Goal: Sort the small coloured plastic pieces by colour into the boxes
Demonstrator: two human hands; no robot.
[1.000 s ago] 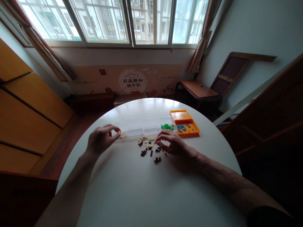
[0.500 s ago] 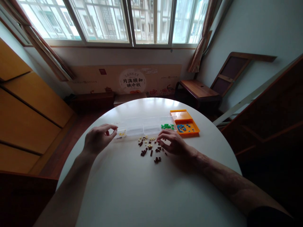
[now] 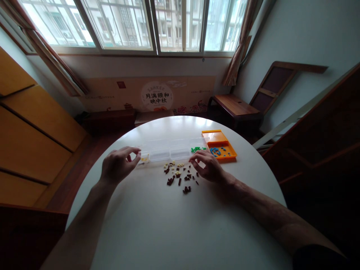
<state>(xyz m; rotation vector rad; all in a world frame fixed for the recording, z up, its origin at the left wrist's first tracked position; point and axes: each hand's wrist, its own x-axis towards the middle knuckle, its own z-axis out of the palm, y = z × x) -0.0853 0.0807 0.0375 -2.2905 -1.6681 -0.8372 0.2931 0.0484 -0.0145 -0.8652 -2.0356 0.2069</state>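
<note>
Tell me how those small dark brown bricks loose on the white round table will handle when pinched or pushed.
The small dark brown bricks look tiny and blocky, so probably rigid and light. They lie flat and scattered, so likely to slide rather than roll on the smooth white round table. Being so small, they may slip from the fingertips of the right hand.

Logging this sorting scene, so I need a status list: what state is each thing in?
Left hand: fingers curled, by the clear organizer's end.
Right hand: hovering beside loose pieces; grip unclear.
Clear organizer: open, yellow and green bits inside.
Orange tray: open, blue pieces inside.
Brown and cream pieces: scattered on table.
</note>
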